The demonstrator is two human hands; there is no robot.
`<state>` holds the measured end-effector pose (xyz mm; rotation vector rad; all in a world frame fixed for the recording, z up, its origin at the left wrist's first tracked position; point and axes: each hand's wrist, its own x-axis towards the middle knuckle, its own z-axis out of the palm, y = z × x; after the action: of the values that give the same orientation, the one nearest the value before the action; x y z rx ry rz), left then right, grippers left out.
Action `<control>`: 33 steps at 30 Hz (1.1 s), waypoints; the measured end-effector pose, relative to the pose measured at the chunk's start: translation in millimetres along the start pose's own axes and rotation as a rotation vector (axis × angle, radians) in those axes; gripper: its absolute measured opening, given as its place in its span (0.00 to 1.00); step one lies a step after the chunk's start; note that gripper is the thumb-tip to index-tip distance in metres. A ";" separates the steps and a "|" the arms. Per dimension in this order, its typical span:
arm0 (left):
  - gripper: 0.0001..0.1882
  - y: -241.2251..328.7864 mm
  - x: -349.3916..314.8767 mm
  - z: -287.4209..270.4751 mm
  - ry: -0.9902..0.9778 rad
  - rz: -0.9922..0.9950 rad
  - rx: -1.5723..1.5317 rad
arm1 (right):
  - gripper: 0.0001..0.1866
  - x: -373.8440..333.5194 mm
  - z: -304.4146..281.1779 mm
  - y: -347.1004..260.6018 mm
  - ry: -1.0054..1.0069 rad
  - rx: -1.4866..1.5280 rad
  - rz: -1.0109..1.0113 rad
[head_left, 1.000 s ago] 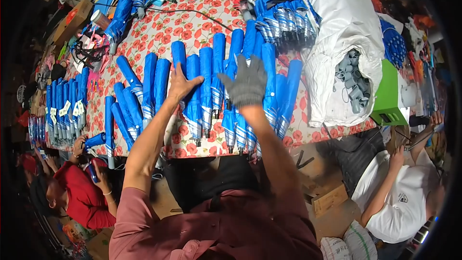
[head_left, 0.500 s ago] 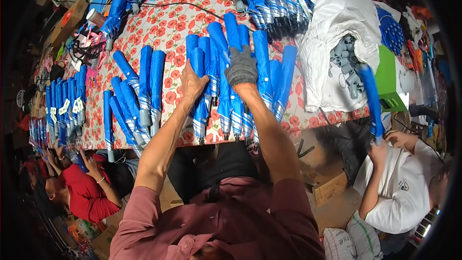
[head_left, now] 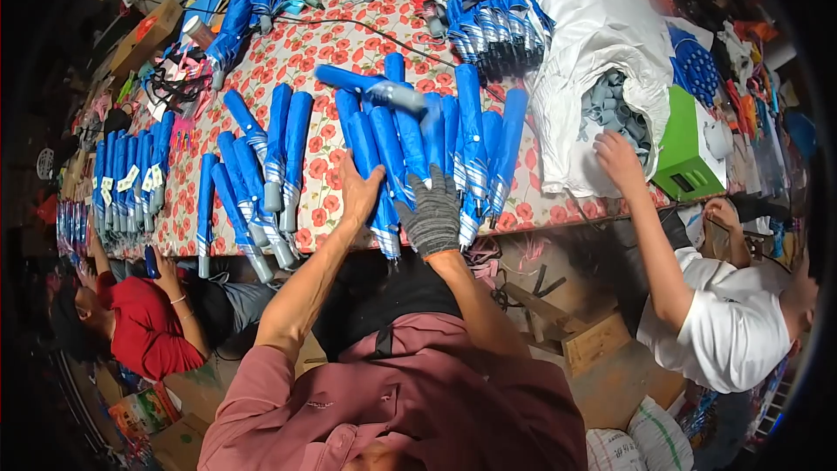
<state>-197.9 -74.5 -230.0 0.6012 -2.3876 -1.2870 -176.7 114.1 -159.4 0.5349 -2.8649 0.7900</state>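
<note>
Several folded blue umbrellas (head_left: pixel 390 144) with silver-striped ends lie side by side in front of me. My left hand (head_left: pixel 356 190), bare, rests against the left side of this pile, thumb and fingers apart. The grey-gloved right hand (head_left: pixel 436 216) lies over the lower ends of the umbrellas, fingers spread. Across the top of the pile is one blue umbrella with a grey handle (head_left: pixel 404 97), slanted and blurred by motion; neither of my hands touches it. To the left lies a smaller group of blue umbrellas with grey handles (head_left: pixel 272 195).
A white sack (head_left: pixel 567 153) of grey handles (head_left: pixel 610 109) stands at the right, beside a green box (head_left: pixel 697 148). A co-worker's hand (head_left: pixel 617 160) reaches to its mouth. A bundle of blue umbrellas (head_left: pixel 490 13) sits at the back; another person in red (head_left: pixel 157 327) works at the left.
Both my hands have moved nearer to me, the right one down the pile with fingers now spread. A handled umbrella has appeared across the pile. The co-worker's hand, without its umbrella, is at the sack.
</note>
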 end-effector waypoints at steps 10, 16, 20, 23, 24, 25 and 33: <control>0.43 28.5 -45.6 -32.4 -0.111 -0.089 0.302 | 0.20 -110.6 -10.4 0.6 -0.050 0.195 -0.100; 0.42 65.3 -51.5 -51.7 -0.349 -0.253 0.164 | 0.14 -154.2 49.4 -3.5 -0.365 0.884 0.522; 0.43 27.4 -81.7 -50.4 -0.293 -0.156 0.220 | 0.13 -128.3 48.6 -21.6 -0.461 1.477 0.760; 0.43 28.9 -87.7 -46.1 -0.337 -0.202 0.225 | 0.13 -121.9 45.8 -23.9 -0.558 1.558 0.913; 0.42 28.5 -86.2 -44.3 -0.336 -0.222 0.206 | 0.12 -123.6 46.0 -20.7 -0.625 1.486 0.935; 0.42 22.7 -87.3 -44.1 -0.339 -0.217 0.201 | 0.12 -125.7 31.8 -25.4 -0.638 1.549 0.974; 0.41 28.7 -77.4 -41.2 -0.328 -0.175 -0.016 | 0.11 -135.8 -38.4 11.0 -0.265 1.113 0.478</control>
<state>-117.6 -48.2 -192.9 0.6492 -2.6299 -1.5840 -53.6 183.9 -159.9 -0.0150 -2.5035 2.5632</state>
